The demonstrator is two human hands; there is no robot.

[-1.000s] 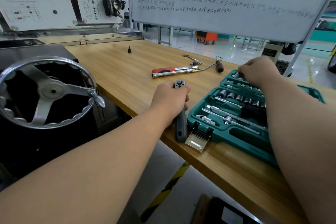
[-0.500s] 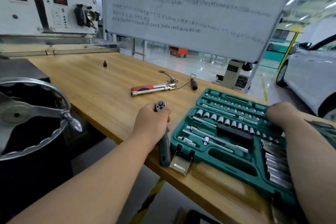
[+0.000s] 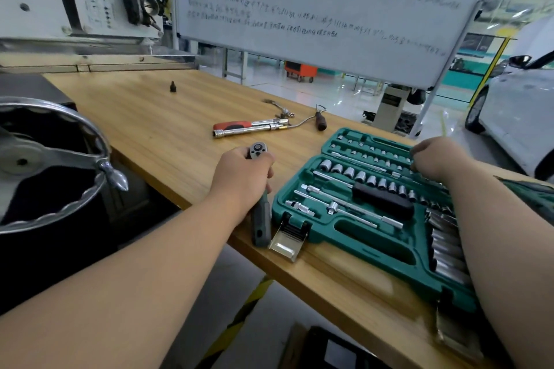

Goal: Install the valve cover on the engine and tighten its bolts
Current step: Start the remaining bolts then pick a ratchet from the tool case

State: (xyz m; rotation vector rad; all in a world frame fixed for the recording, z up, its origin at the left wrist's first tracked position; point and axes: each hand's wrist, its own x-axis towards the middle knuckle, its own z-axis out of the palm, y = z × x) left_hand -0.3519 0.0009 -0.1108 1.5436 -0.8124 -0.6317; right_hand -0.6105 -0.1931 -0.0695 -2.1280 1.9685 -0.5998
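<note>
My left hand (image 3: 239, 178) grips a ratchet wrench (image 3: 260, 225) that lies on the wooden workbench (image 3: 156, 129); its round head shows above my knuckles and its dark handle runs toward the bench's front edge. Right beside it stands an open green socket set case (image 3: 368, 237) with rows of chrome sockets and extension bars. My right hand (image 3: 437, 160) hovers with curled fingers over the small sockets in the case's far right part; its fingertips are hidden. No valve cover or engine is in view.
A red-handled torque wrench (image 3: 248, 128), a small spanner (image 3: 280, 109) and a hooked pick (image 3: 317, 120) lie further back on the bench, with a small dark bit (image 3: 172, 86) beyond. A chrome handwheel (image 3: 51, 165) is at the left, a whiteboard (image 3: 314, 9) behind, a white car (image 3: 518, 117) at right.
My view has swung right, bringing the case and a car into sight. My right hand moved from the case's far left corner to its far right side. My left hand kept hold of the ratchet.
</note>
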